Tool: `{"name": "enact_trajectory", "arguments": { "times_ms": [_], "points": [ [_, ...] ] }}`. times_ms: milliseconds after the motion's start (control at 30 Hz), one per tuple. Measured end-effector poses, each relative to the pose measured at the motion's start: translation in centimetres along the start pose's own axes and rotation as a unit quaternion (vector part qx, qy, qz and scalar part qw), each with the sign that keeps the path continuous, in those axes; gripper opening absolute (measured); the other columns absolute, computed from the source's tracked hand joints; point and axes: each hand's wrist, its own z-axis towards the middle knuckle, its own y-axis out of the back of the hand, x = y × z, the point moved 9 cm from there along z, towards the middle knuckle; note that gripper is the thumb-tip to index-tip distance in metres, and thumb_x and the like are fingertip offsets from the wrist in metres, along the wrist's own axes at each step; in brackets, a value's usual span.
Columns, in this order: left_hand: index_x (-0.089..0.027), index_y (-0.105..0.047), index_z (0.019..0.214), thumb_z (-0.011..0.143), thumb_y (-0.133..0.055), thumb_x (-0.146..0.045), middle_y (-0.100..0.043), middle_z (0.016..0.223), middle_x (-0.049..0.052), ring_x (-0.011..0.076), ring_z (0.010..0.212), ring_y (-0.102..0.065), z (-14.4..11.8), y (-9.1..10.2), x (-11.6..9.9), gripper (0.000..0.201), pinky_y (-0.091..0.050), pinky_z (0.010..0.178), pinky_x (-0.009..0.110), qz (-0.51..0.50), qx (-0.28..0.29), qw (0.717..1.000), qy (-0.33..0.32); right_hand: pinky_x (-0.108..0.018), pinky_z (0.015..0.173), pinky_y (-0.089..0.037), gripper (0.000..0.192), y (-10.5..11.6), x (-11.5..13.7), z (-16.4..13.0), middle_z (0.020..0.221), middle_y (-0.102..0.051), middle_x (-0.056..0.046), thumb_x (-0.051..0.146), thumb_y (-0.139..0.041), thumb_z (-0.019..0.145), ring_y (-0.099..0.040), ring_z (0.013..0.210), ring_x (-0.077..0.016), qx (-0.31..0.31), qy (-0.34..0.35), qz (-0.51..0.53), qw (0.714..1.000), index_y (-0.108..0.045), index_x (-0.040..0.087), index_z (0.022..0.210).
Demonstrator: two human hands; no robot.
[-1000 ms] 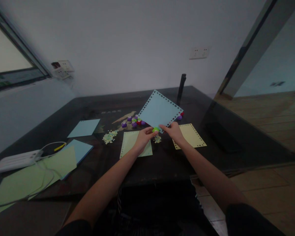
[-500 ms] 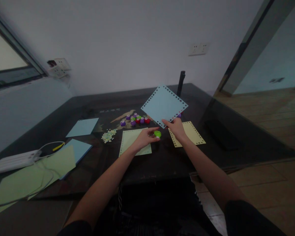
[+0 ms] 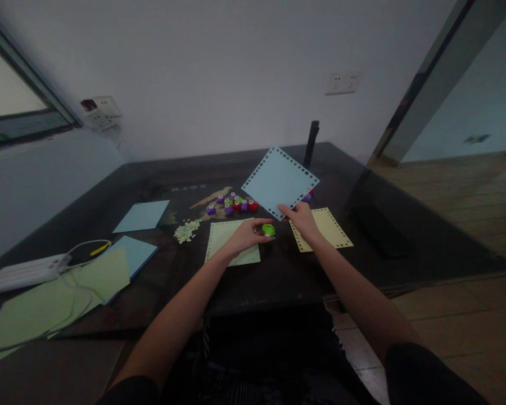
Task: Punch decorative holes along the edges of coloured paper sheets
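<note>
Holding blue sheet (image 3: 279,181), right hand (image 3: 302,220); left hand (image 3: 248,234) grips green punch (image 3: 269,229).

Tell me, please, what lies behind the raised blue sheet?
Behind the blue sheet, held by the right hand, a purple punch peeks out by its lower edge; anything else there is covered.

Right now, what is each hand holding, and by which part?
Right hand pinches the blue paper by its near bottom corner, lifted off the table. Left hand grips the small green punch at its fingertips.

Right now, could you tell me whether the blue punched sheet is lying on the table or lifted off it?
Lifted: the right hand pinches a corner of the blue sheet, holding it tilted above the table.
</note>
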Motion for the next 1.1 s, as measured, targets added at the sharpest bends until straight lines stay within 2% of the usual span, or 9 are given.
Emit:
{"name": "enact_trajectory", "arguments": {
  "times_ms": [200,400,600,767,900,1100],
  "points": [
    [-0.019,-0.067,0.105,0.054,-0.067,-0.005,-0.067,0.106,0.012,0.0194,0.088,-0.063,0.2,0.1,-0.5,0.053,-0.046,0.087,0.039,0.016,0.003,0.999,-0.032,-0.030,0.051,-0.050,0.033,-0.1,-0.1,0.1,0.071,-0.069,-0.009,0.044,-0.066,0.065,-0.062,0.058,-0.0192,0.006,0.005,-0.001,1.000,-0.064,0.012,0.073],
    [-0.019,-0.064,0.111,0.057,-0.062,-0.002,-0.064,0.114,0.013,0.0227,0.098,-0.061,-0.2,0.1,-1.6,0.057,-0.045,0.087,0.041,0.053,0.000,0.997,-0.050,-0.029,0.053,-0.050,0.035,-0.1,0.2,0.0,0.071,-0.069,-0.009,0.046,-0.066,0.065,-0.062,0.059,-0.0186,0.010,0.006,-0.004,1.000,-0.064,0.012,0.073],
    [-0.017,-0.060,0.116,0.059,-0.061,-0.001,-0.062,0.117,0.015,0.0249,0.107,-0.058,-0.2,-0.3,-1.4,0.060,-0.046,0.087,0.039,0.032,0.025,0.998,-0.041,-0.032,0.056,-0.051,0.033,-1.0,-0.2,-0.3,0.073,-0.070,-0.009,0.043,-0.067,0.065,-0.062,0.059,-0.0191,0.037,-0.015,0.052,0.998,-0.065,0.012,0.075],
    [-0.015,-0.057,0.117,0.062,-0.065,-0.005,-0.064,0.114,0.012,0.0211,0.101,-0.059,-0.1,0.1,-1.2,0.056,-0.046,0.088,0.038,0.049,0.007,0.999,-0.017,-0.031,0.055,-0.050,0.032,-1.1,-0.7,-0.2,0.071,-0.069,-0.008,0.042,-0.068,0.065,-0.062,0.058,-0.0187,0.041,-0.021,0.054,0.997,-0.065,0.013,0.075],
    [-0.014,-0.062,0.108,0.066,-0.069,-0.015,-0.065,0.108,0.010,0.0183,0.092,-0.061,-0.2,0.7,-1.1,0.043,-0.046,0.089,0.038,0.077,-0.010,0.997,-0.004,-0.033,0.057,-0.049,0.031,-0.6,-1.0,0.2,0.070,-0.069,-0.007,0.043,-0.065,0.068,-0.062,0.060,-0.0202,0.025,-0.003,0.036,0.999,-0.066,0.013,0.076],
    [-0.015,-0.061,0.106,0.077,-0.064,-0.033,-0.064,0.099,0.008,0.0156,0.077,-0.065,-0.3,0.4,-0.2,0.034,-0.051,0.076,0.032,-0.050,-0.009,0.998,0.034,-0.033,0.064,-0.050,0.031,0.5,-0.5,0.4,0.079,-0.070,-0.006,0.039,-0.069,0.063,-0.063,0.066,-0.0196,-0.019,0.010,0.082,0.996,-0.067,0.014,0.080]
  ]
}}
